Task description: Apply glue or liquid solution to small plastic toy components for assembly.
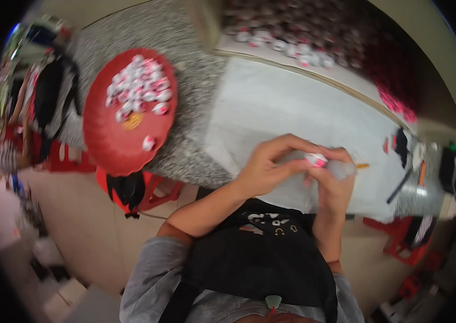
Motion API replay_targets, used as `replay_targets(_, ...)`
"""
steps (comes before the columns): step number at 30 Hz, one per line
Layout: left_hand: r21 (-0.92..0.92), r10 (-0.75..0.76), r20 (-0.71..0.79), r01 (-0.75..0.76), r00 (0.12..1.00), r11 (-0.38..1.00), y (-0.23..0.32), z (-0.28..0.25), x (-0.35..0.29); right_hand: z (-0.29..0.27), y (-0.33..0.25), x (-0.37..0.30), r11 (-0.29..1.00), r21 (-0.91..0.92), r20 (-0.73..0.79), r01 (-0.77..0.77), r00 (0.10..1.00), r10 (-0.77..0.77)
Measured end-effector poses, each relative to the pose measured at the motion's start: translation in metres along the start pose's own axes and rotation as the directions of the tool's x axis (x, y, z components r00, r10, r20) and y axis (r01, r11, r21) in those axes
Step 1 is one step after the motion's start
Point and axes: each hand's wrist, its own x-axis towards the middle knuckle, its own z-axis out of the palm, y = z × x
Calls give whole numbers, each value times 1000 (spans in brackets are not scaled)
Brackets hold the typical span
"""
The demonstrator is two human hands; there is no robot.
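Note:
Both hands meet over the white sheet [260,102] on the table. Between their fingertips is a small rounded white-and-pink piece [316,160]. My left hand [271,168] pinches it from the left with thumb and fingers. My right hand [338,180] is closed on it from the other side. Something whitish and translucent [342,170] shows in the right palm, too blurred to name. Similar white-and-pink pieces [141,83] lie heaped in a red scalloped tray [125,141] to the left, with one [149,142] apart from the heap.
A long open box [298,63] at the back holds many dark pieces, several white-and-pink ones and pink strands [400,102]. Small tools, one with an orange handle [422,173], lie at the right. Red stools [160,194] stand below the table; another person [15,145] is far left.

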Motion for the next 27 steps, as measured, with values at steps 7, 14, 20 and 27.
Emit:
replay_targets(7,73,83,10,-83,997,994,5,6,-1,-14,8,-11,992,-105,20,73,997,-71)
replay_targets(14,106,275,55,-280,960,954,17,2,-8,2,-2,-17,979,-170,-23,113,993,-119)
replay_targets(20,508,508,11,-443,861,739,57,-2,-61,23,-5,-37,985,-122,126,122,986,-106)
replay_targets(27,918,828,-391,238,401,318,110,-151,-221,30,-4,-34,987,-106,216,120,972,-95)
